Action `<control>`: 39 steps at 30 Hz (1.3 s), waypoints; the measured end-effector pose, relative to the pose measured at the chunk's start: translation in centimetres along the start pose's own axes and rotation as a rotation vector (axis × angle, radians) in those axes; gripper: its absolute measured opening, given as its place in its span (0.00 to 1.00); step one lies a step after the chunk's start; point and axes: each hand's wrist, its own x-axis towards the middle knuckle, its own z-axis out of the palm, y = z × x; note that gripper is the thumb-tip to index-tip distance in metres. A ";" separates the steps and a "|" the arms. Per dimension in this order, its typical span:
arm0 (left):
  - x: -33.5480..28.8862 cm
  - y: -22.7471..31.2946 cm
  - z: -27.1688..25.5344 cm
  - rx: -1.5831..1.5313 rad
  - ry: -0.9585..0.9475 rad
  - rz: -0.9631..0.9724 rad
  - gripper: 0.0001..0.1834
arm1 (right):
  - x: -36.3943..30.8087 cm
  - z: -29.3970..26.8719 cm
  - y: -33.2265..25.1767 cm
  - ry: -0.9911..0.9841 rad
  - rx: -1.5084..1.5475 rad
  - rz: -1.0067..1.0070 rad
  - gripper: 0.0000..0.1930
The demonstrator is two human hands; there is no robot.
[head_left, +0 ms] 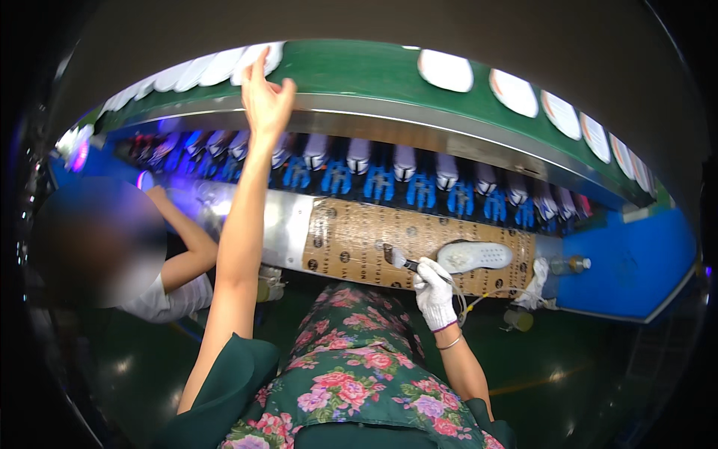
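near the right end of the table (288,224), midway between its far and near edges, a white sole (479,257) was laid on the cardboard cover (351,232). just left of it, a brush (402,260) was gripped by the gloved right hand (435,295), its bristles pointed leftward. over the near edge of the green shelf (344,67), the bare left hand (268,108) was stretched toward a white piece (275,58) at the end of an overlapped row, thumb spread from fingers, nothing seen to be held; whether the piece was touched could not be told. the step in hand was judged to be this reach; for lifting, a light pinch at the rim would be called for.
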 end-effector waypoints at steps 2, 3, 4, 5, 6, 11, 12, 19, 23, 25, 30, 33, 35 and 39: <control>2.6 -10.7 -2.0 0.400 -0.085 0.147 0.17 | 0.0 1.7 0.4 -0.008 0.004 0.054 0.13; 2.7 -9.9 -3.1 0.220 -0.191 -0.042 0.16 | 0.4 1.6 0.7 -0.022 0.004 0.064 0.14; 3.2 -7.3 -4.6 0.035 -0.289 -0.227 0.15 | 0.6 2.0 1.0 0.014 0.019 0.074 0.13; 3.3 -6.4 -6.1 -0.151 -0.372 -0.418 0.14 | 1.0 2.1 1.0 -0.002 0.027 0.078 0.13; 2.3 -8.2 -7.1 -0.381 -0.309 -0.368 0.11 | 1.5 2.3 1.0 -0.027 0.035 0.084 0.12; -4.5 -6.9 -16.2 -0.548 0.177 0.012 0.06 | 0.4 7.3 -3.5 -0.112 0.193 0.066 0.11; -6.0 -6.7 -18.3 -0.449 0.265 0.011 0.06 | -0.2 8.7 -4.7 -0.143 0.196 0.051 0.11; -14.3 -3.4 -17.1 -0.949 -0.071 -0.527 0.25 | -4.7 15.9 -6.2 -0.420 -0.097 -0.039 0.09; -22.3 -1.4 -12.4 -1.121 -0.536 -0.948 0.14 | -5.6 18.2 -4.2 -0.582 -0.454 -0.206 0.10; -26.0 -0.7 -11.4 -1.329 -0.589 -1.211 0.18 | -5.3 18.1 -3.3 -0.630 -0.636 -0.359 0.09; -30.8 3.9 -13.3 -1.546 -0.630 -1.405 0.41 | -4.6 17.5 -3.3 -0.581 -0.766 -0.427 0.09; -30.8 4.7 -14.7 -2.033 -0.820 -1.583 0.58 | -4.8 17.6 -3.8 -0.627 -0.849 -0.602 0.07; -29.9 4.8 -14.5 -2.131 -0.753 -1.570 0.60 | -5.2 17.7 -3.8 -0.651 -0.901 -0.700 0.08; -26.5 6.7 -12.8 -1.769 -0.583 -1.444 0.61 | -4.5 18.5 -4.0 -0.694 -1.032 -0.937 0.12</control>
